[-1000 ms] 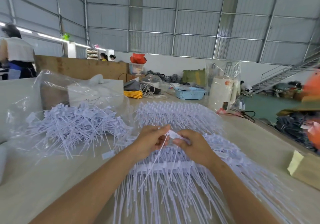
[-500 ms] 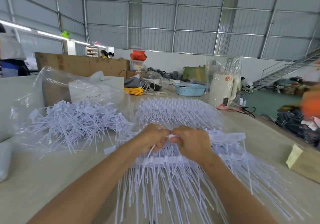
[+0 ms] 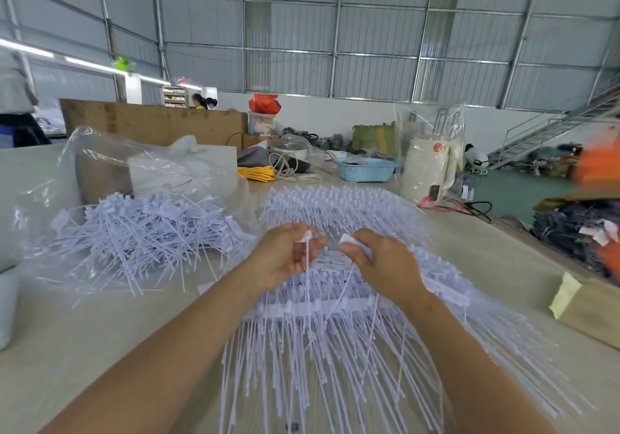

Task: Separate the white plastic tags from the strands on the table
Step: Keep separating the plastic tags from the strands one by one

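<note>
Fingers of your left hand pinch the head of one white strand, which hangs straight down from the pinch toward you. Your right hand curls round a small white tag, pinched at the thumb tip, with a second thin strand trailing down and left from it. The two hands sit apart, left and right of a small gap, above the near bundle of joined strands, whose long axes fan near-to-far across the surface.

Judgement: the pile of loose tags on clear plastic lies left and slightly far of your left hand, so that hand is the nearer one for dropping off. The next unseparated piece lies directly below both hands, on the white cross-strip.
</note>
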